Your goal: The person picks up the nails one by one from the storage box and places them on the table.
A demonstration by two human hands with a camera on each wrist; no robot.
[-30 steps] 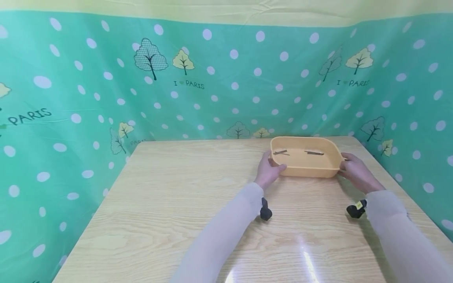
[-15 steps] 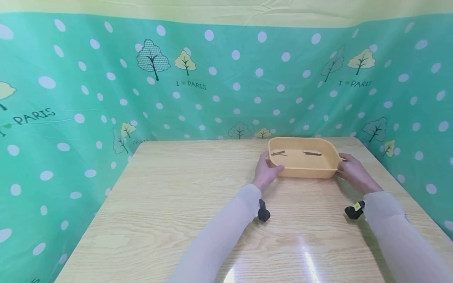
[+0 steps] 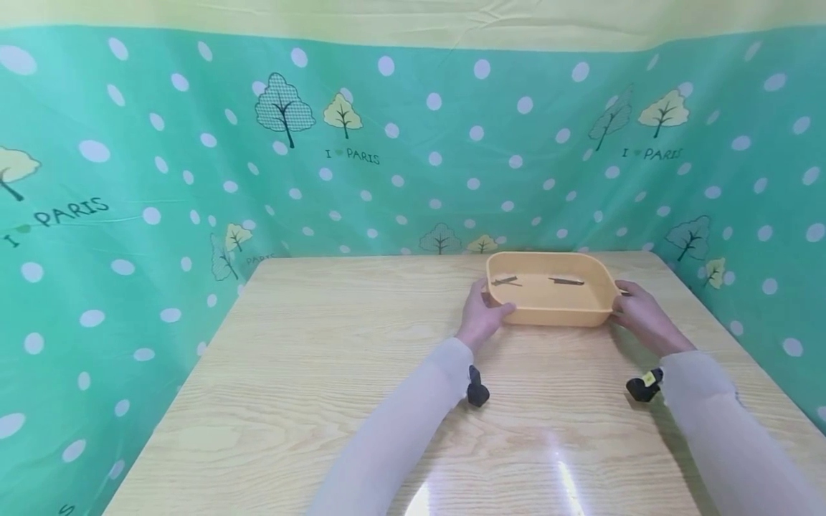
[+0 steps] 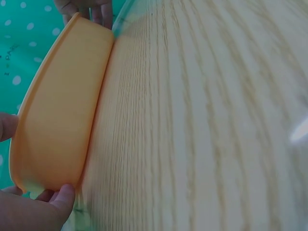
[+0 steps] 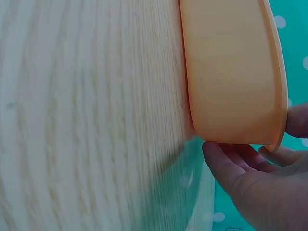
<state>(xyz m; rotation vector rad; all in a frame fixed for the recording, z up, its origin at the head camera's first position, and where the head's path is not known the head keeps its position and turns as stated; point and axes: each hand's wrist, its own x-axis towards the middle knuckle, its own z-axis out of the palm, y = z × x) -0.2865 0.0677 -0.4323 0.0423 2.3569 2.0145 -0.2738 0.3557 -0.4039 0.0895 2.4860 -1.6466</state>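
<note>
A shallow orange plastic basin (image 3: pixel 560 317) sits on the wooden table, near its back right corner. Gripping its left end is my left hand (image 3: pixel 482 315), thumb at the front left corner. My right hand (image 3: pixel 642 315) holds the right end; in the right wrist view its fingers (image 5: pixel 219 163) curl under that end and the thumb is at the rim. Inside the basin lie thin dark crossed pieces (image 3: pixel 506 280) at the left and a slim dark knife-like object (image 3: pixel 566 281) toward the right; both are too small to identify surely.
The light wood table (image 3: pixel 310 387) spreads to the left and in front of the basin. A green dotted curtain (image 3: pixel 400 158) printed with trees stands close behind the basin and along both sides. Black wrist cameras (image 3: pixel 477 390) hang below the sleeves.
Both hands and the basin have shifted slightly left along the table, the dark pieces with them. The head view has turned a little, so the curtain appears moved right. The grips look unchanged.
</note>
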